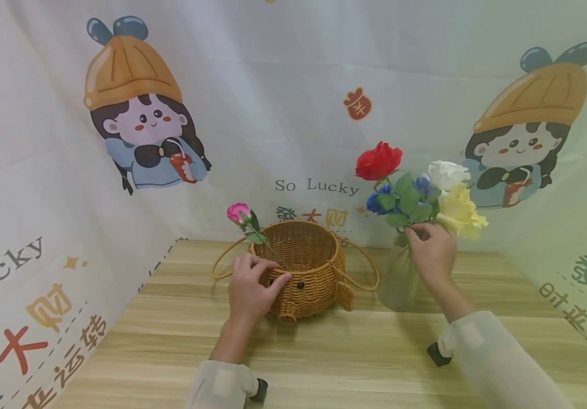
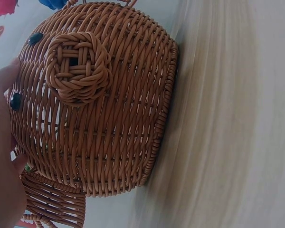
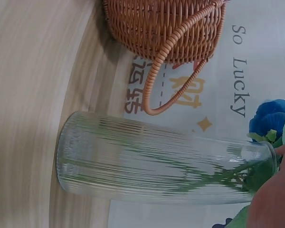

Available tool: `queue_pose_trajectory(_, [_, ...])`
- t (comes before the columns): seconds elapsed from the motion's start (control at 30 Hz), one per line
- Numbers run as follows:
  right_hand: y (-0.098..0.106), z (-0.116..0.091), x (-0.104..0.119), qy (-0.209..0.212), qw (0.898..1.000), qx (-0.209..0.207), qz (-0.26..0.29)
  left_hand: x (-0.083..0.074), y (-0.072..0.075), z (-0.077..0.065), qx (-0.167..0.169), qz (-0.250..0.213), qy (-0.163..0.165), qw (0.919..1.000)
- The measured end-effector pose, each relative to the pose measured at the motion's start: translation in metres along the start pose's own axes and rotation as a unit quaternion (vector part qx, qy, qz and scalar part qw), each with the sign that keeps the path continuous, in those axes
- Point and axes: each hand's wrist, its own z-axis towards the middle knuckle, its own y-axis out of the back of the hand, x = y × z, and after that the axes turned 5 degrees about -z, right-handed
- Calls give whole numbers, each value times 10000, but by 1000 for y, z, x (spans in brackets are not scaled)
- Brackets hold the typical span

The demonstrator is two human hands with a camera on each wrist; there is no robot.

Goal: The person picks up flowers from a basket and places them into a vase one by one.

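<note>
A brown wicker basket [image 1: 319, 292] with an animal face, a round snout and black eyes stands on the table. My left hand [image 1: 252, 287] grips its front rim, thumb toward the face side; the left wrist view shows the snout [image 2: 78, 69] close up. One pink rose [image 1: 238, 213] leans out of the basket at the left. To the right, a ribbed clear glass vase [image 3: 156, 164] holds a red rose [image 1: 379, 161], blue flowers [image 1: 379, 200], a white rose [image 1: 448, 175] and a yellow one [image 1: 461, 211]. At its mouth my right hand [image 1: 432, 253] pinches among the stems; I cannot tell which stem.
The wood-grain table [image 1: 324, 363] runs back to a printed cloth backdrop [image 1: 273, 113] with cartoon figures and lettering. A looped wicker handle [image 1: 370, 264] sticks out on the basket's right, toward the vase. Another loop [image 1: 217, 267] juts out at its left.
</note>
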Motion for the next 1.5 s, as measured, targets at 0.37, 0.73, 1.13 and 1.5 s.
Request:
queue_pose_trajectory(0.37, [2, -7, -3, 281, 9995, 11, 150, 2, -1, -1, 23, 68, -7, 10000])
queue_pose_trajectory(0.73, [5, -19, -5, 267, 9979, -158, 566, 4, -2, -1, -17, 89, -98, 9999])
queue_pose_trajectory(1.13, [3, -44, 7, -74, 9893, -91, 1454, 2, -1, -1, -7, 86, -78, 9999])
queue_pose_trajectory(1.5, [-10, -60, 19, -34, 9849, 294, 1707, 2, -1, -1, 15, 89, -34, 10000])
